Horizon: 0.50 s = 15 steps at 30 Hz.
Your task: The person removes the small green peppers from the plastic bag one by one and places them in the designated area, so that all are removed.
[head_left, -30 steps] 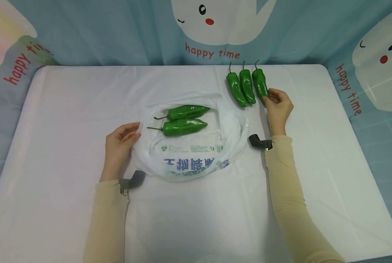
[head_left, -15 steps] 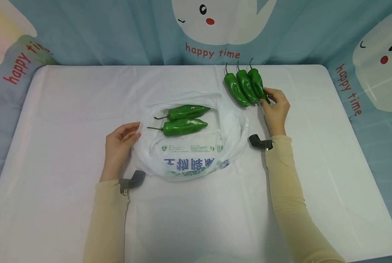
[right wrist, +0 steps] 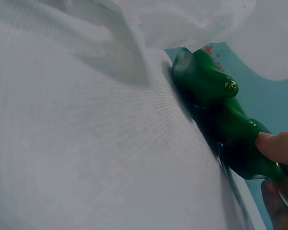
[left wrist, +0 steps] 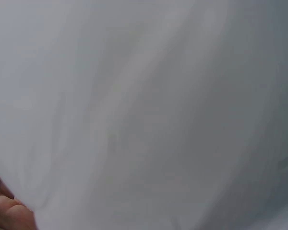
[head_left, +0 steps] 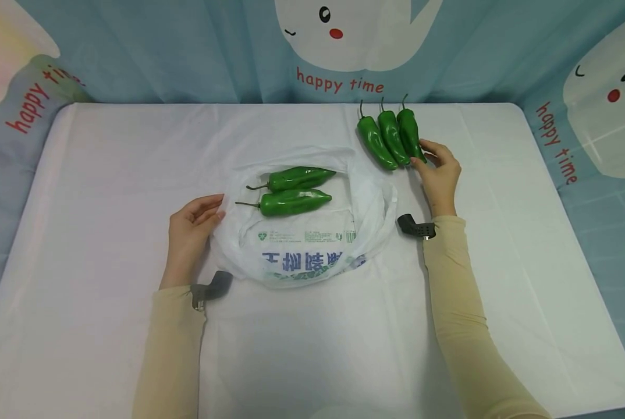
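Note:
At the left of the white plastic bag (head_left: 372,198), my left hand (head_left: 189,235) pinches the bag's edge between thumb and fingers. The bag's film (left wrist: 134,115) fills most of the left wrist view. Inside the bag's wide mouth lie two long green peppers, a far one (head_left: 299,178) and a near one (head_left: 294,202), stems to the left. At the table's back, three more stand in a close row: left (head_left: 377,142), middle (head_left: 393,137) and right green pepper (head_left: 409,131). My right hand (head_left: 441,174) holds the right pepper's lower tip, its thumb (right wrist: 281,147) against the green skin.
A white cloth covers the table (head_left: 312,349), and its back edge runs just behind the row of peppers. Behind it hangs a blue curtain (head_left: 187,52) with printed figures. A dark wrist camera (head_left: 416,227) sits on the right sleeve, another on the left.
My right hand has shifted slightly left, pushing the pepper row closer together. The pepper stems have moved left and the right pepper's tilt has changed. The left hand and bag have stayed still.

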Motion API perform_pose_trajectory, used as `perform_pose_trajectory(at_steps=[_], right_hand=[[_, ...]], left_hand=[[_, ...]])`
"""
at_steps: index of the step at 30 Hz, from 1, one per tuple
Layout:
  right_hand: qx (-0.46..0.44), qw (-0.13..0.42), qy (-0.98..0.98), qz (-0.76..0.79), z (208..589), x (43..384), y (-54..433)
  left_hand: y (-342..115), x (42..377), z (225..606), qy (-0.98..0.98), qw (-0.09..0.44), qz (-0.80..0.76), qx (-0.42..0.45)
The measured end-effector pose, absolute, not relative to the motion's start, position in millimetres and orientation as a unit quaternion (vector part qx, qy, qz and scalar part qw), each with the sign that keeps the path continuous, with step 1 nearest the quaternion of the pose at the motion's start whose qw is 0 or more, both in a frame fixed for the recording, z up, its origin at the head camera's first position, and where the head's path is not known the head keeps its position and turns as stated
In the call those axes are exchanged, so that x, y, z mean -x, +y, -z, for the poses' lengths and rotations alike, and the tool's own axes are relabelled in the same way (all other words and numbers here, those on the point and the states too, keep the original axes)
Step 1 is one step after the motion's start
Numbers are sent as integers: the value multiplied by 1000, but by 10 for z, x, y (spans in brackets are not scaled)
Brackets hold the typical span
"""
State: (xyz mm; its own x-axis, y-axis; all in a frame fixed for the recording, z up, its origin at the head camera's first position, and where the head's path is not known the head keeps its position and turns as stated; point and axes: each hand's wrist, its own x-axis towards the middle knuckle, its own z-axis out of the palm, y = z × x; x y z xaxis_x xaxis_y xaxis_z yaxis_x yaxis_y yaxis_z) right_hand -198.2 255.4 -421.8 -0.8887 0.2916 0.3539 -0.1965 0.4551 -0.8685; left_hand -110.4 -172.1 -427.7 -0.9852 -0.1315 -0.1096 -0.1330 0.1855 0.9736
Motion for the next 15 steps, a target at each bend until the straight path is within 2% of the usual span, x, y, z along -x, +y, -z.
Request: perform_pose_trajectory(at_steps=[5,15], right_hand=[[44,220,-805,-550,4279,2016,2612],[69,208,-775,-593,4096,1912,2524]], left_hand=[[-1721,1108,4277,773,3,-629,88],[-1720,1105,4276,778,1,-622,88]])
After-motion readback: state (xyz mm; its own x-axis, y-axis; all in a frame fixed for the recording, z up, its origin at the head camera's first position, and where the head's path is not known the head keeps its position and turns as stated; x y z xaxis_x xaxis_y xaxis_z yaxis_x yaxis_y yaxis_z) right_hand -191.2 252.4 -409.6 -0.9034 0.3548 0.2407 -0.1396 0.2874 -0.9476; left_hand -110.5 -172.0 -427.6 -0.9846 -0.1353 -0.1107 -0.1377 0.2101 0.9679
